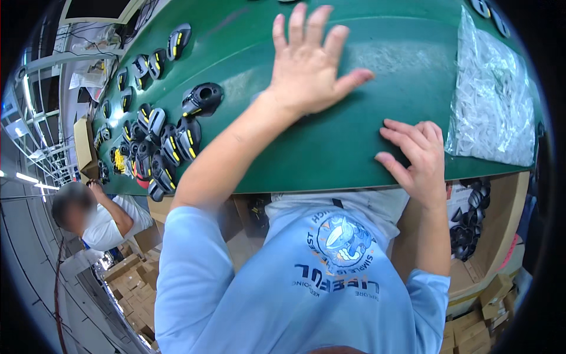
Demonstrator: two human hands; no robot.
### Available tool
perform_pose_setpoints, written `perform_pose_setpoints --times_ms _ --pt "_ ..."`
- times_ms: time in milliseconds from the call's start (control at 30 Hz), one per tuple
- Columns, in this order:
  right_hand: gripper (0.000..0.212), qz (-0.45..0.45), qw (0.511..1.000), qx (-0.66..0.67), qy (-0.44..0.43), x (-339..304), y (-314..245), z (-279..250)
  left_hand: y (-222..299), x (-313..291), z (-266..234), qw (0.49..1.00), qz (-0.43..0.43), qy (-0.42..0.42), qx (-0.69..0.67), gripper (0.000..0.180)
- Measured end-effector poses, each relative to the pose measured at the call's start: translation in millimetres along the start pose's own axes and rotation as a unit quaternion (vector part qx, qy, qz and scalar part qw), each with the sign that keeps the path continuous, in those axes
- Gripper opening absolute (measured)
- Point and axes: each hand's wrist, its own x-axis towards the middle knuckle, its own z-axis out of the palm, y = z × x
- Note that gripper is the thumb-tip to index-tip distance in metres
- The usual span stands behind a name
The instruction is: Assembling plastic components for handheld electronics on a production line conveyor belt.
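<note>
My left hand [309, 68] is stretched over the green table [389, 97], palm down with its fingers spread and nothing in it. Whether its palm touches the surface, I cannot tell. By the table's near edge is my right hand [417, 154], its fingers apart and slightly bent, with no thing visible in them. Left of my left forearm lies a black plastic part with a round hole [206, 99]. Beyond it sits a cluster of black and grey plastic parts [171, 141] with yellow marks. A clear plastic bag [492, 100] of small whitish pieces lies right of my right hand.
More black parts [156, 64] are spread along the table's far left. Below the edge at right, an open cardboard box [501, 236] holds black parts [466, 233]. At the left a person in a white shirt [118, 221] sits near stacked cartons [132, 289].
</note>
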Motion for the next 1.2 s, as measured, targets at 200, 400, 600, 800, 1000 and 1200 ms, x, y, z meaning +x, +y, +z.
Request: perform_pose_setpoints --times_ms 200,400,600,800,1000,1200 --pt "0.035 -0.002 1.000 0.001 0.015 -6 0 -4 -65 -2 -57 0.935 -0.104 0.004 -0.340 0.078" --pt "0.029 -0.002 0.999 0.023 0.034 -2 2 -2 -56 -105 -71 0.970 -0.082 -0.122 -0.191 0.090" --pt "0.020 -0.014 0.999 0.017 0.023 1 3 -4 -37 -107 -79 0.920 -0.145 -0.176 -0.319 0.077" --pt "0.050 0.131 0.811 0.553 0.138 14 -13 23 -7 -111 -52 0.955 -0.095 -0.047 -0.277 0.080" --pt "0.053 0.087 0.766 0.636 0.036 101 -81 12 11 -118 -35 0.940 -0.128 0.013 -0.315 0.082" --pt "0.054 0.128 0.707 0.665 0.205 113 -76 33 11 -115 -30 0.940 -0.124 0.023 -0.318 0.082"
